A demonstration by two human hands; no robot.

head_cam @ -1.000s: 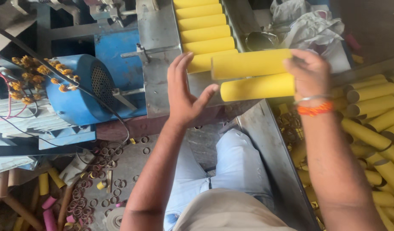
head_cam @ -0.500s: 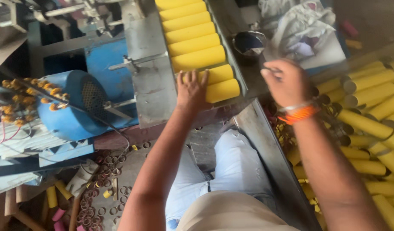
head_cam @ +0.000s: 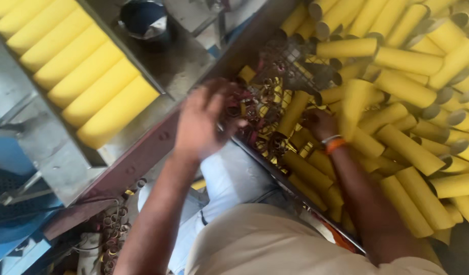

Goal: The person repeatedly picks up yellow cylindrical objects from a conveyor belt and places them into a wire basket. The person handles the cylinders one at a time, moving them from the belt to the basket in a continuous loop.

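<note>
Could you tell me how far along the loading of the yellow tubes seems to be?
A row of yellow tubes already lies side by side on the metal tray. The right hand is in the pile of loose tubes; the left hand hovers, apparently empty. Many tubes remain.

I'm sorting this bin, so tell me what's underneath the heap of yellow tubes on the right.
Under the yellow tubes show a wire mesh and small rings. The right hand digs among them. The bin's bottom is covered, so it cannot be seen.
</note>
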